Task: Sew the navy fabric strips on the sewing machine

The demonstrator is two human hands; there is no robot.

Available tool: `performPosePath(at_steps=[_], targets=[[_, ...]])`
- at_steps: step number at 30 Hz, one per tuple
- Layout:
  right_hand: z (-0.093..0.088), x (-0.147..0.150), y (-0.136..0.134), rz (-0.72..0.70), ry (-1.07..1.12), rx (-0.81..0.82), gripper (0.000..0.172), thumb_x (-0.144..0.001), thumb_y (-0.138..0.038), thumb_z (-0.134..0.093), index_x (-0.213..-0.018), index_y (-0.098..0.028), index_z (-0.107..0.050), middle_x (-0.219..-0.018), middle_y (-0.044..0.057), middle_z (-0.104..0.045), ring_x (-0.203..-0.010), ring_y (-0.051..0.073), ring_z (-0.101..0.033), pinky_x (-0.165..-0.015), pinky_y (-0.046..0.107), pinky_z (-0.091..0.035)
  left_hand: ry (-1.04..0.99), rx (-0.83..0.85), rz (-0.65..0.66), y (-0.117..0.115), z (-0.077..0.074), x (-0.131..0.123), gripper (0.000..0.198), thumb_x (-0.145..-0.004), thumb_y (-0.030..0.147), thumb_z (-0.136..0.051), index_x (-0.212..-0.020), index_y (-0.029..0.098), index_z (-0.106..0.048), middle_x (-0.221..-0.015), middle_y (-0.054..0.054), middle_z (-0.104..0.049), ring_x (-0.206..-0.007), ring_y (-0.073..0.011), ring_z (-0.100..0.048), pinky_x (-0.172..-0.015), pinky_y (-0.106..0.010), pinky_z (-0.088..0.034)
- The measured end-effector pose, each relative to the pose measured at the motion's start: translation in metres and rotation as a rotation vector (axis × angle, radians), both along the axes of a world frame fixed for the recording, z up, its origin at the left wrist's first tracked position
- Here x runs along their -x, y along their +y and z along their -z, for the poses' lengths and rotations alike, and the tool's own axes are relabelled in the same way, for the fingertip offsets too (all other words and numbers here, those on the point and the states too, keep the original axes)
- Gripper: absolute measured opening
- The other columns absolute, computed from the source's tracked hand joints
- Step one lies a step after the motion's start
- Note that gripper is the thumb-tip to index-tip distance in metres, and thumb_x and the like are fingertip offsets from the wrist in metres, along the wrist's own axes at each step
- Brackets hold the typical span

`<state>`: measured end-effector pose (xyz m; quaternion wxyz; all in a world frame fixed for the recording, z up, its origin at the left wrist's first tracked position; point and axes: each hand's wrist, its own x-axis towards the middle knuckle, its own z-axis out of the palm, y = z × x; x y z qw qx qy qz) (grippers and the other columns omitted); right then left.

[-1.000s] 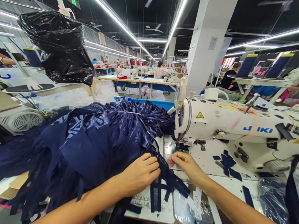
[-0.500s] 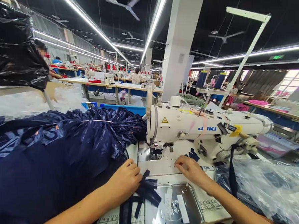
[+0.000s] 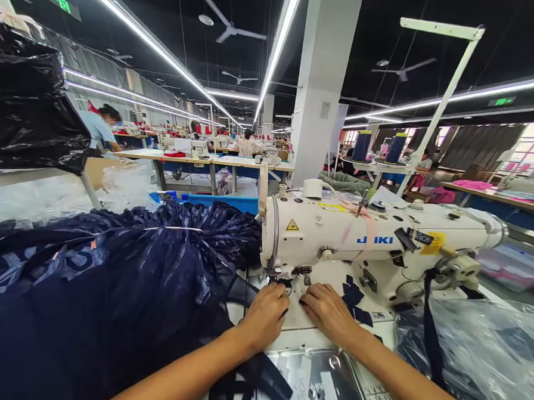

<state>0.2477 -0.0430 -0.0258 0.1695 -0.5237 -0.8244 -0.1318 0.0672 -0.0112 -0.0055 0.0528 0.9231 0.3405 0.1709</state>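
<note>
My left hand [image 3: 267,313] is closed at the front of the white sewing machine [image 3: 319,226], just below the needle area. Navy fabric strips [image 3: 269,376] hang beneath its wrist, and a narrow strap runs in from the left toward its fingers. Close on the other side, my right hand [image 3: 326,310] rests on the machine bed with curled fingers pressed together; what lies under its fingertips is hidden. Small dark fabric pieces [image 3: 352,294] lie just beyond the right hand. A large heap of navy garments [image 3: 110,293] spreads along my left side.
A metal tray [image 3: 301,354] with pale labels is set in the tabletop in front. Clear plastic [image 3: 487,349] covers dark fabric at right. A black plastic bag [image 3: 30,104] hangs at left. Thread cones [image 3: 361,146] stand behind the machine; people work at farther tables.
Both hands have moved forward to the needle area and closer together. My right hand has come left from the small dark pieces. The view has tilted slightly upward.
</note>
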Motion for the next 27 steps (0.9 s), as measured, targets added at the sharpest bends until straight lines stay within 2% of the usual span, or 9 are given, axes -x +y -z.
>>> performPosePath(at_steps=[2, 7, 10, 13, 19, 22, 27], targets=[[0.003, 0.003, 0.003, -0.079, 0.054, 0.007, 0.019, -0.085, -0.012, -0.043, -0.085, -0.016, -0.062, -0.080, 0.005, -0.058, -0.075, 0.017, -0.052, -0.067, 0.030, -0.042, 0.038, -0.056, 0.049, 0.003, 0.003, 0.009, 0.018, -0.065, -0.003, -0.048, -0.065, 0.015, -0.047, -0.082, -0.003, -0.055, -0.085, -0.0190, -0.050, -0.076, -0.029, -0.037], [0.006, -0.003, 0.007, -0.215, 0.076, -0.003, 0.023, -0.089, -0.014, -0.038, -0.089, -0.015, -0.061, -0.082, 0.006, -0.058, -0.076, 0.016, -0.053, -0.066, 0.026, -0.044, 0.015, -0.046, 0.147, -0.001, 0.009, 0.037, 0.019, -0.069, 0.001, -0.048, -0.081, 0.015, -0.052, -0.086, -0.004, -0.059, -0.086, -0.0182, -0.053, -0.083, -0.032, -0.039], [0.004, -0.003, 0.008, -0.208, -0.056, -0.020, 0.019, -0.086, -0.011, -0.043, -0.086, -0.015, -0.061, -0.079, 0.005, -0.057, -0.073, 0.017, -0.053, -0.064, 0.027, -0.044, -0.014, -0.095, 0.238, -0.007, 0.011, 0.047, 0.026, -0.072, 0.005, -0.046, -0.095, 0.013, -0.054, -0.101, -0.007, -0.061, -0.098, -0.0199, -0.051, -0.090, -0.034, -0.036], [0.001, 0.002, 0.005, -0.167, -0.202, -0.034, 0.014, -0.080, -0.006, -0.048, -0.079, -0.014, -0.060, -0.077, 0.005, -0.057, -0.071, 0.017, -0.053, -0.065, 0.028, -0.044, 0.008, -0.159, 0.253, -0.010, 0.013, 0.048, 0.032, -0.073, 0.005, -0.046, -0.104, 0.011, -0.054, -0.109, -0.009, -0.059, -0.104, -0.0213, -0.049, -0.093, -0.035, -0.035], [-0.007, 0.018, 0.005, -0.104, -0.345, -0.060, 0.018, -0.073, 0.002, -0.048, -0.072, -0.014, -0.057, -0.072, 0.007, -0.057, -0.069, 0.019, -0.055, -0.063, 0.030, -0.044, 0.102, -0.237, 0.249, -0.007, 0.018, 0.043, 0.024, -0.078, 0.006, -0.045, -0.097, 0.010, -0.058, -0.103, -0.010, -0.061, -0.094, -0.0223, -0.053, -0.084, -0.034, -0.042], [-0.004, 0.022, 0.012, -0.076, -0.277, -0.052, 0.019, -0.077, 0.000, -0.045, -0.072, -0.015, -0.055, -0.072, 0.006, -0.057, -0.064, 0.018, -0.055, -0.058, 0.028, -0.043, 0.111, -0.251, 0.258, -0.007, 0.019, 0.043, 0.022, -0.078, 0.005, -0.045, -0.096, 0.010, -0.058, -0.100, -0.010, -0.061, -0.091, -0.0218, -0.054, -0.081, -0.034, -0.044], [0.009, 0.023, 0.023, -0.065, 0.023, -0.012, 0.011, -0.083, -0.011, -0.044, -0.076, -0.017, -0.051, -0.076, 0.003, -0.057, -0.066, 0.015, -0.055, -0.058, 0.024, -0.041, 0.122, -0.268, 0.260, -0.009, 0.020, 0.045, 0.020, -0.078, 0.003, -0.047, -0.095, 0.009, -0.057, -0.096, -0.009, -0.061, -0.089, -0.0213, -0.054, -0.079, -0.033, -0.045]])
